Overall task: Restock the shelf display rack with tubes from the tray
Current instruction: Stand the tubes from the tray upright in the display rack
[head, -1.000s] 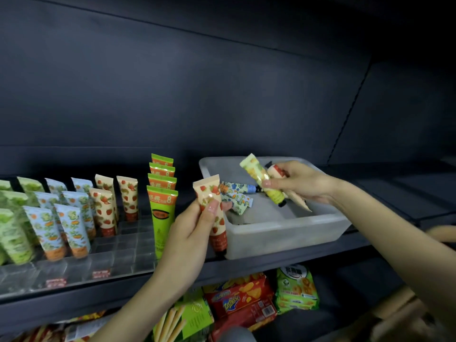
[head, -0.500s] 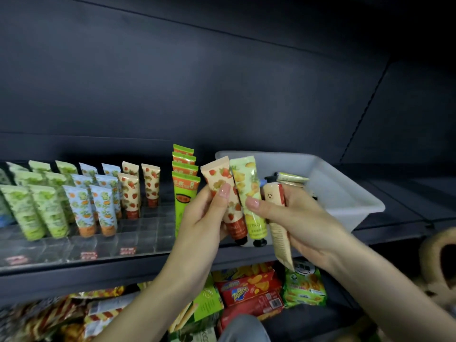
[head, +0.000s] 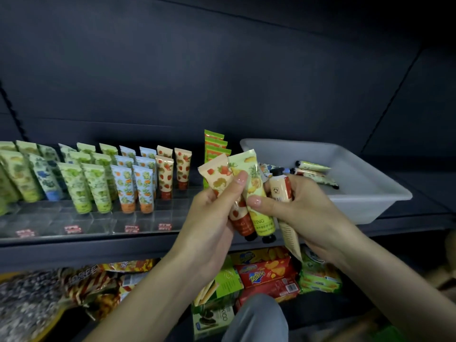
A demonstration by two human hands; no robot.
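Yellow tube [head: 262, 219]: "TING". Green box [head: 214, 317]: "KCO".

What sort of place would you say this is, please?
Most likely a shop aisle: rows of tubes stand in a clear rack with red tags along its front, and packaged snacks are stacked below.

Red biscuit box [head: 267, 275] beside green snack packs [head: 319, 280], lower tier

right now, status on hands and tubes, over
Left hand grips peach strawberry-print tube, yellow pineapple-print tube beside it under right thumb. Right hand also grips cream black-capped tube, cap up. More tubes lie in white plastic tray; nothing blocks clear display rack.
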